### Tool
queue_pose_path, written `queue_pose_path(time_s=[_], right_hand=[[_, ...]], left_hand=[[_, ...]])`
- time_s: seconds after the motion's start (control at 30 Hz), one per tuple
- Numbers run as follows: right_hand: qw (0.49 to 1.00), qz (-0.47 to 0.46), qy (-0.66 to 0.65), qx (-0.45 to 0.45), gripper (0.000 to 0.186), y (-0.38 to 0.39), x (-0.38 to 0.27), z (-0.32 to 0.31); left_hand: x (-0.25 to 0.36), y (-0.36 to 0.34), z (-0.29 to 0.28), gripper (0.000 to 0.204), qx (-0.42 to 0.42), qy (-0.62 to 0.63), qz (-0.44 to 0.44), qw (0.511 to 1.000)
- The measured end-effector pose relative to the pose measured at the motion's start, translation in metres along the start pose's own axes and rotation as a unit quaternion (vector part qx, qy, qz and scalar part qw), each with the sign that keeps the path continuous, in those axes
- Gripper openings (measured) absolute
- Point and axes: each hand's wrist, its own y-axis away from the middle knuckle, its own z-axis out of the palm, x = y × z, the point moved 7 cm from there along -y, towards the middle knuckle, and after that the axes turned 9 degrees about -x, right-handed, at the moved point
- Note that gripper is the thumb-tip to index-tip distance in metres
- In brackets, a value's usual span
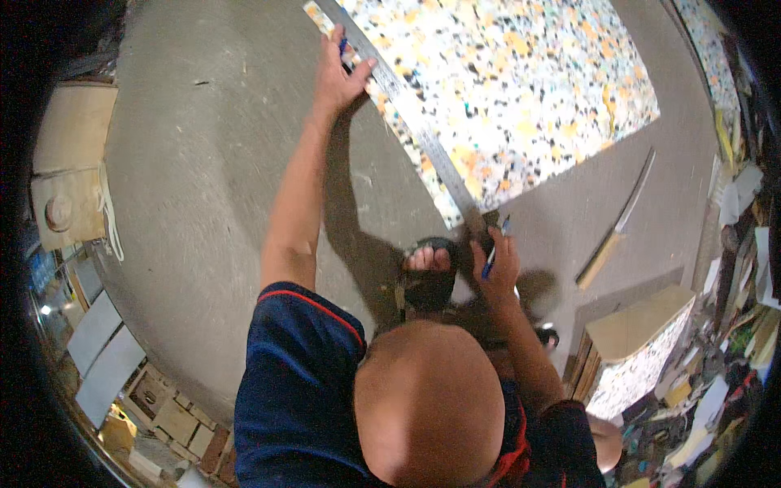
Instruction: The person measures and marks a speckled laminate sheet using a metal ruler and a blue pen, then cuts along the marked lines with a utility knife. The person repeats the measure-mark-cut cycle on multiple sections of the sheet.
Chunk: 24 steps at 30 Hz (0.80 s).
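A white foam sheet with coloured flecks [529, 73] lies on the grey floor. A long metal ruler [419, 130] runs along its left side, leaving a narrow strip beside it. My left hand [342, 77] presses near the ruler's far end, thumb and fingers apart, with something small and blue by the fingers. My right hand [498, 260] holds a blue-and-white pen [490, 259] at the ruler's near end, just below the sheet's edge. A knife with a wooden handle [602, 252] lies to the right. My sandalled foot [427, 268] is between my arms.
At lower right stands a short stack of boards and flecked panels [630, 329]. A heap of mixed offcuts [704, 407] lines the right side. Wooden boards [69, 130], pale rectangular sheets [106, 374] and small wooden pieces [175, 415] line the left.
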Motion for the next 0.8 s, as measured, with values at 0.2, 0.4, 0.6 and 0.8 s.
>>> queue_pose_path(time_s=[0.2, 0.4, 0.6, 0.8], right_hand=[[1.000, -0.017, -0.016, 0.002, 0.048, -0.015, 0.024, 0.003], [0.999, -0.029, -0.032, -0.005, 0.049, -0.007, 0.020, -0.002], [0.997, -0.056, -0.049, 0.014, 0.048, 0.000, 0.013, -0.004], [0.998, -0.020, -0.056, -0.018, 0.045, 0.000, 0.020, 0.001]], left_hand=[[-0.009, -0.018, 0.012, 0.082, 0.007, -0.044, -0.005, 0.999], [-0.023, -0.020, 0.014, 0.085, -0.019, 0.048, -0.004, 0.999], [-0.028, -0.025, 0.013, 0.087, -0.013, -0.075, 0.018, 0.997], [-0.026, -0.019, 0.013, 0.092, -0.011, -0.075, 0.012, 0.997]])
